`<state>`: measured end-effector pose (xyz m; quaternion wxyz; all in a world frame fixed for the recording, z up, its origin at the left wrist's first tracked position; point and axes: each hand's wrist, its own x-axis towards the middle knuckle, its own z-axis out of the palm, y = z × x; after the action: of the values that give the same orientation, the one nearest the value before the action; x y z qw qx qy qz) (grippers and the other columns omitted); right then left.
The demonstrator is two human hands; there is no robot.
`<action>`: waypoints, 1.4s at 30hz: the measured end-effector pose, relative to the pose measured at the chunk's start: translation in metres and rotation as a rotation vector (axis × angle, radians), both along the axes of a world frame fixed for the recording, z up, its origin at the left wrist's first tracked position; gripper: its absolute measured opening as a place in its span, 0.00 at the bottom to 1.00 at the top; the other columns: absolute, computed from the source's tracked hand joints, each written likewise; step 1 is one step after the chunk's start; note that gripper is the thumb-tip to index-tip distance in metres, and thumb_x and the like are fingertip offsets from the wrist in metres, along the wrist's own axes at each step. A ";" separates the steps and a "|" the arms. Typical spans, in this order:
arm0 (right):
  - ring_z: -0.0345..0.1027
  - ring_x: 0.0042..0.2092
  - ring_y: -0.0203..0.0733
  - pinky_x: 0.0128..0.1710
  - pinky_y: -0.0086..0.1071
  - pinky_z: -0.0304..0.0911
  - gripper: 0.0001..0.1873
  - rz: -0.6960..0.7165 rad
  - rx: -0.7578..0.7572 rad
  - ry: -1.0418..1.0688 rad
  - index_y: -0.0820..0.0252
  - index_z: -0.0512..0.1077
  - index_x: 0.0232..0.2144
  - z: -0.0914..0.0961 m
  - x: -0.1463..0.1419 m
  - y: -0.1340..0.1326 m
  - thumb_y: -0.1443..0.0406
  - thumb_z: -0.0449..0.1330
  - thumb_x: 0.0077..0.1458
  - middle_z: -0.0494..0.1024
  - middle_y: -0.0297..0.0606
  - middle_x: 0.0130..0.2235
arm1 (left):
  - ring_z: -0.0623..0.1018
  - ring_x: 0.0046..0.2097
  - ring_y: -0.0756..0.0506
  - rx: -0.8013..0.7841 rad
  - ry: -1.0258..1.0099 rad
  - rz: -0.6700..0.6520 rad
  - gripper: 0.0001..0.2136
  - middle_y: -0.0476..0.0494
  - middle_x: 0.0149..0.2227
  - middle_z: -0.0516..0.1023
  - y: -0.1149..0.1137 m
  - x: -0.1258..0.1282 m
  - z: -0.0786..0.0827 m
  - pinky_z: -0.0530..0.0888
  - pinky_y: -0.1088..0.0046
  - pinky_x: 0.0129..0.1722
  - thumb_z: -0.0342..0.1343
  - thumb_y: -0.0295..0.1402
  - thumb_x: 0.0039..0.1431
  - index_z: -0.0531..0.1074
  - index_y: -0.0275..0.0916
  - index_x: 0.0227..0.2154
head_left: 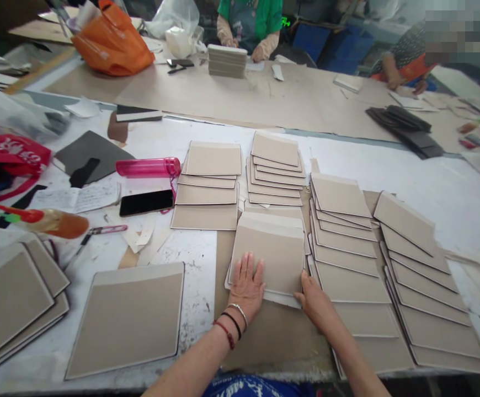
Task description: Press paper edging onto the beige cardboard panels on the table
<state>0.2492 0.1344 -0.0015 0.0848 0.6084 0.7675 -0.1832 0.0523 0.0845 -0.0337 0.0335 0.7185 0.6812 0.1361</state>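
Observation:
My left hand [247, 284] lies flat, fingers spread, on the lower left of a small stack of tan cardboard pieces [275, 248] in front of me. My right hand [313, 300] rests at the stack's lower right corner, fingers against its edge; whether they grip it is unclear. Fanned rows of the same tan pieces lie around: one row [207, 184] to the left, one [275, 168] behind, two [343, 231] [422, 264] to the right.
A large tan board [128, 317] and a board pile [12, 298] lie at lower left. A pink bottle [147, 167], black phone [146, 202], orange-tipped glue bottle [41, 219] and red bag [10, 157] sit left. Across the table, two people's hands work near another stack [227, 59].

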 end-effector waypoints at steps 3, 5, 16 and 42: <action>0.62 0.52 0.54 0.49 0.42 0.59 0.28 -0.008 -0.024 0.007 0.74 0.55 0.55 0.002 -0.001 0.002 0.71 0.52 0.51 0.65 0.61 0.51 | 0.46 0.63 0.35 0.014 -0.027 -0.013 0.28 0.30 0.62 0.47 0.000 0.000 0.003 0.57 0.54 0.57 0.49 0.41 0.57 0.50 0.43 0.59; 0.62 0.52 0.54 0.48 0.41 0.60 0.28 -0.023 -0.050 0.001 0.73 0.54 0.55 0.005 -0.002 0.002 0.71 0.52 0.51 0.65 0.60 0.51 | 0.46 0.63 0.34 0.014 -0.053 -0.019 0.27 0.31 0.63 0.45 0.001 -0.002 0.005 0.57 0.53 0.57 0.50 0.42 0.56 0.51 0.46 0.58; 0.64 0.48 0.46 0.47 0.36 0.60 0.25 -0.043 -0.120 0.085 0.69 0.58 0.54 0.014 0.010 0.004 0.70 0.50 0.53 0.70 0.52 0.47 | 0.45 0.63 0.34 -0.020 -0.082 -0.047 0.25 0.33 0.64 0.39 0.002 -0.005 0.008 0.54 0.51 0.58 0.51 0.37 0.56 0.56 0.47 0.57; 0.38 0.63 0.51 0.59 0.47 0.46 0.30 0.161 0.502 0.261 0.72 0.56 0.56 -0.007 -0.064 0.038 0.57 0.50 0.57 0.55 0.55 0.60 | 0.67 0.48 0.37 0.084 0.181 -0.144 0.18 0.32 0.46 0.67 0.030 -0.020 0.024 0.64 0.56 0.45 0.46 0.37 0.58 0.65 0.40 0.51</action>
<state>0.1855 0.1721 -0.0082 -0.1536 0.5190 0.8389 -0.0570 0.0326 0.1140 -0.0099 -0.0486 0.7756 0.6220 0.0960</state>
